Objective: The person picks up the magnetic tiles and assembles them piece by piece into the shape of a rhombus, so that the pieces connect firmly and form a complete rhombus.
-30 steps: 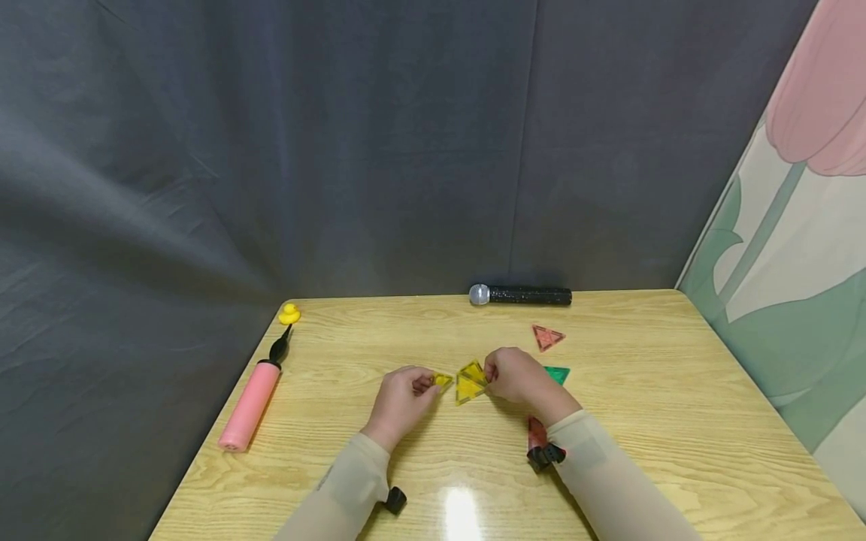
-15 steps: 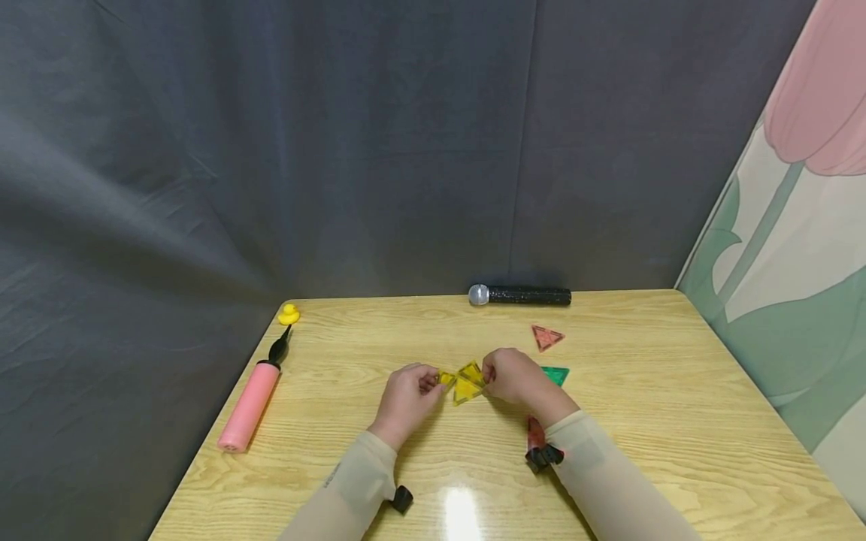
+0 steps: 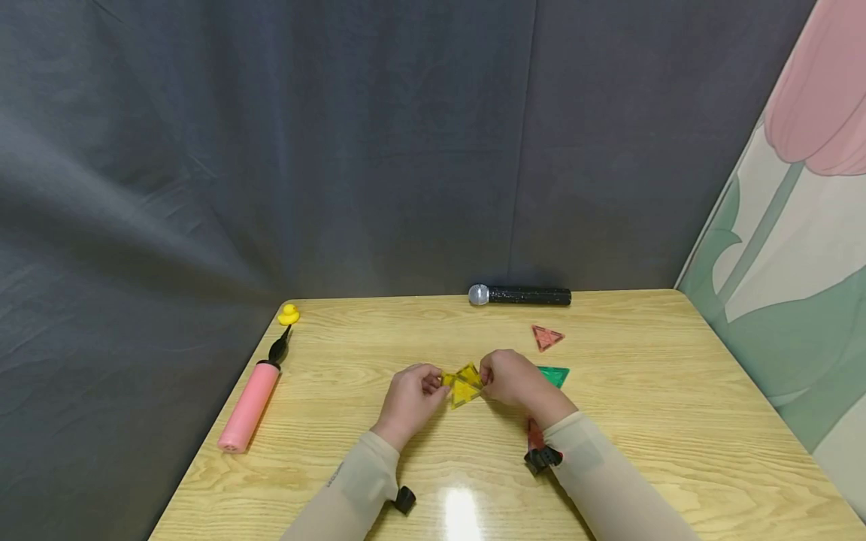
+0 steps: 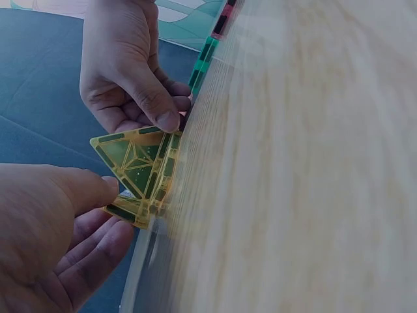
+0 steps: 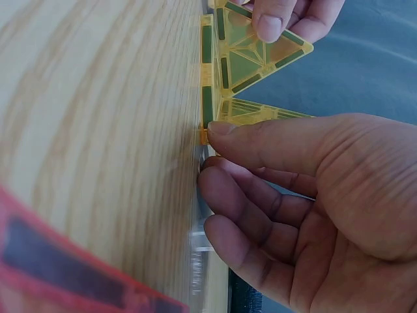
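Observation:
Between the two hands are yellow translucent triangular magnetic tiles. A flat-lying magnetic tile (image 3: 464, 392) is in front, with tilted-up tiles meeting its edges. My left hand (image 3: 408, 402) pinches one tilted tile (image 5: 251, 55) between thumb and fingers, its lower edge right at the flat tile. On the other side my right hand (image 3: 514, 379) pinches the yellow tiles at their near corner, with its thumb (image 5: 260, 140) on the edge and the other fingers curled below. Another upright tile (image 4: 133, 156) leans up beside the right thumb. The left fingers partly cover their tile in the head view.
A green tile (image 3: 555, 376) lies behind the right wrist, and a red tile (image 3: 547, 337) farther back. Another red tile (image 3: 534, 432) is partly hidden under the right wrist. A microphone (image 3: 521, 294) lies at the back edge; a pink pump (image 3: 250, 406) and rubber duck (image 3: 289, 314) are left.
My left hand has moved right with its yellow tile, closing the gap to the other yellow tiles. The right hand has shifted slightly left with its tiles.

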A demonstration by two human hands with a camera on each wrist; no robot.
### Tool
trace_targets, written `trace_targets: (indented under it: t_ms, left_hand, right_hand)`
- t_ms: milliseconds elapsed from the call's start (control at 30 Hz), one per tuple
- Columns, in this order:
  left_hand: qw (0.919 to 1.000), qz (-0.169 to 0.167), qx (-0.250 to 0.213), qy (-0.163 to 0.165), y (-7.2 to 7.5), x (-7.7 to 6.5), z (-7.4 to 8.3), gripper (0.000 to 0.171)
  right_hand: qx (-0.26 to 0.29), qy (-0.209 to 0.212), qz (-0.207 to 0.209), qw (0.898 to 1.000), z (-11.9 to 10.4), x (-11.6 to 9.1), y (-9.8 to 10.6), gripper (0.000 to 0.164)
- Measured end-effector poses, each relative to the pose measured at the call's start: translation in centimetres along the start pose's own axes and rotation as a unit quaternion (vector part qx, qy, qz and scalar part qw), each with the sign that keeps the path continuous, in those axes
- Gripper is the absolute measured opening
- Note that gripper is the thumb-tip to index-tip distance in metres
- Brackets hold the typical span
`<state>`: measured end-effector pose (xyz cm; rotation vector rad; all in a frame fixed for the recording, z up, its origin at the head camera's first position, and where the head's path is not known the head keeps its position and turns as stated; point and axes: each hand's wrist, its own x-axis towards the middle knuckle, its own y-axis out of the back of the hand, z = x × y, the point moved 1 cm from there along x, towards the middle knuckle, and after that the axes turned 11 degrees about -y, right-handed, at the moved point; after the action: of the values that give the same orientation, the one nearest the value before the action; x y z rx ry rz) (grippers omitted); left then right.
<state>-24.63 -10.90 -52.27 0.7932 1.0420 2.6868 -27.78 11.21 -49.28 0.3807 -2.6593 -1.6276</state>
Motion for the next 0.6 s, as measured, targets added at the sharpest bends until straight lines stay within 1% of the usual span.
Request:
trace_targets:
  t_ms: [233, 367, 600]
  left_hand:
    - [0.9994, -0.010, -0.033, -0.006, -0.09, -0.09, 0.32, 0.025]
    - [0.9991, -0.019, -0.038, -0.004, -0.13, -0.13, 0.45, 0.026]
    - [0.9988, -0.033, -0.034, 0.007, -0.50, -0.23, -0.02, 0.024]
  right_hand:
    - [0.003, 0.006, -0.004, 1.000, -0.08, -0.04, 0.06, 0.028]
    - [0.006, 0.009, -0.003, 1.000, -0.16, -0.11, 0.11, 0.027]
    - [0.011, 0.017, -0.004, 1.000, -0.29, -0.21, 0.07, 0.024]
